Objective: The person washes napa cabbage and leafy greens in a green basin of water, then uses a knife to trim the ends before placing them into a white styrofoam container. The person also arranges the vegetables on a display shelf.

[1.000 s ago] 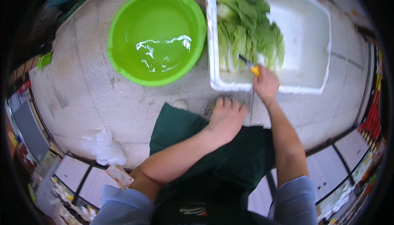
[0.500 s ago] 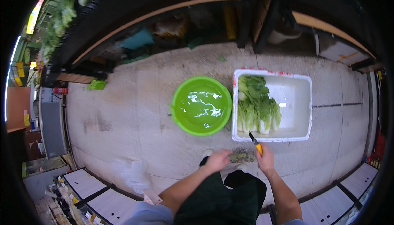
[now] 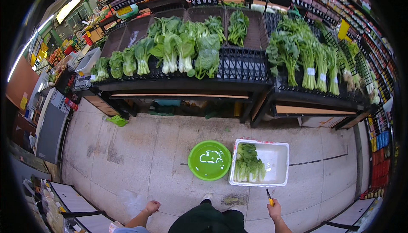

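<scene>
Head view: the knife [image 3: 270, 198] is gripped by its yellow handle in the right hand [image 3: 274, 208], dark blade pointed away from the body, just short of the box [image 3: 275, 161]. The left hand [image 3: 152, 207] is held well apart, fingers loosely curled, nothing seen in it. The greens [image 3: 249, 166] are laid along the left side of the box, pale ends toward the person. The basin [image 3: 191, 164] is set beside the box. For good handling, as judged: a firm grip behind the blade is advised, the tip directed clear of legs and the free hand; leaves are best steadied well away from the edge.
</scene>
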